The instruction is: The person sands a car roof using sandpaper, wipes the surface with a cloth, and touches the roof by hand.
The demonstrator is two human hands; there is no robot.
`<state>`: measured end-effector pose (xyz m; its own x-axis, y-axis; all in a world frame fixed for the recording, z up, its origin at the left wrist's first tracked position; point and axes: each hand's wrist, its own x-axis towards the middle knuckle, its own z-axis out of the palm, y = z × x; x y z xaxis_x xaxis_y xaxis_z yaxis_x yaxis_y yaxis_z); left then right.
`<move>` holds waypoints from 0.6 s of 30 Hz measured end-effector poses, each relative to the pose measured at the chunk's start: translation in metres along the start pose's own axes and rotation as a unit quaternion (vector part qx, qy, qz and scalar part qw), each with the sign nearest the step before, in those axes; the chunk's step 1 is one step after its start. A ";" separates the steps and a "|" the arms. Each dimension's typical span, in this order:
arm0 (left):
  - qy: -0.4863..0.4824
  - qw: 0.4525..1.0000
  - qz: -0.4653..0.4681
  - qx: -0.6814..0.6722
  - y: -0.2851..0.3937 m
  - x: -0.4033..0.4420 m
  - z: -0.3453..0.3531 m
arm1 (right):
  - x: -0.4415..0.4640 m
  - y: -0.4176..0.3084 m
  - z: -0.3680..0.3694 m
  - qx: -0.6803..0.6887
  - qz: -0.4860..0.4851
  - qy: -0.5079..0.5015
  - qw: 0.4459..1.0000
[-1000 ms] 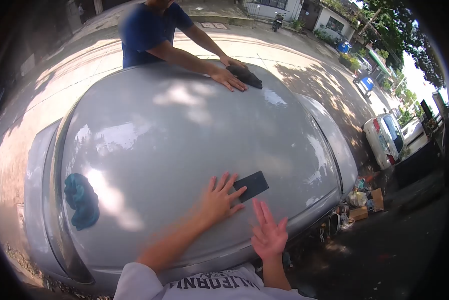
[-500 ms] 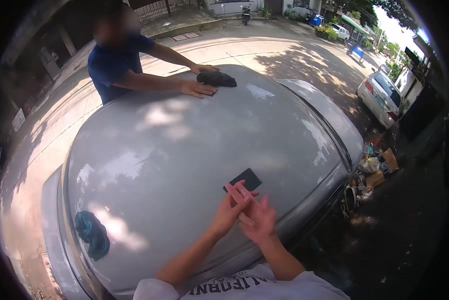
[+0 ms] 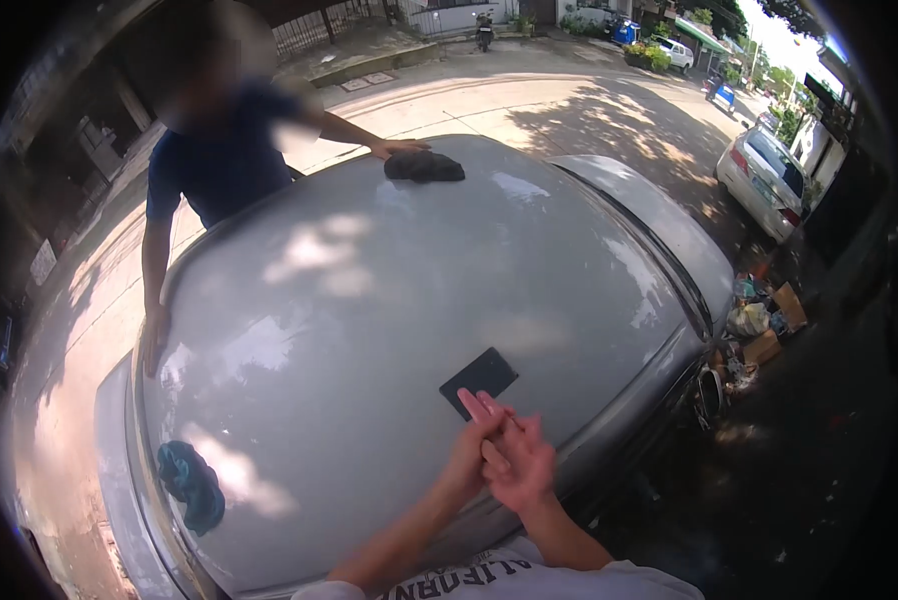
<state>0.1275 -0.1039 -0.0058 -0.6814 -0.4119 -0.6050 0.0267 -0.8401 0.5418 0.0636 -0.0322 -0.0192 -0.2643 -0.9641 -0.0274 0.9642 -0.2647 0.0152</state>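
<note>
Clasping the right hand's (image 3: 525,470) fingers, the left hand (image 3: 469,458) has its grip closed; the right's is apart, two fingers extended. Just beyond, the dark rectangle (image 3: 481,378) lies flat on the roof (image 3: 399,300). A teal cloth (image 3: 191,486) rests near left; a black cloth (image 3: 425,167), far, beside a person's hand (image 3: 401,148).

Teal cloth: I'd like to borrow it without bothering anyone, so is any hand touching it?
No, the teal cloth lies on the car roof, with a gap between it and the co-worker's nearest hand.
</note>
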 end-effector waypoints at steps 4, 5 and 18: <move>-0.097 0.957 0.153 0.226 0.072 -0.009 0.015 | 0.059 -0.029 0.014 -0.103 0.055 -0.191 0.975; -0.073 0.933 0.236 0.260 0.078 -0.009 0.005 | 0.058 -0.037 0.017 -0.347 -0.006 -0.158 0.925; 0.805 0.364 0.007 0.469 0.133 -0.221 -0.298 | 0.095 -0.044 -0.022 -0.959 -0.125 0.028 0.254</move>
<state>0.4996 -0.2301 0.0265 0.6456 -0.7209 0.2518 -0.7535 -0.6550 0.0569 -0.0028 -0.1113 -0.0446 -0.3729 -0.9066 0.1975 -0.8299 0.2307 -0.5080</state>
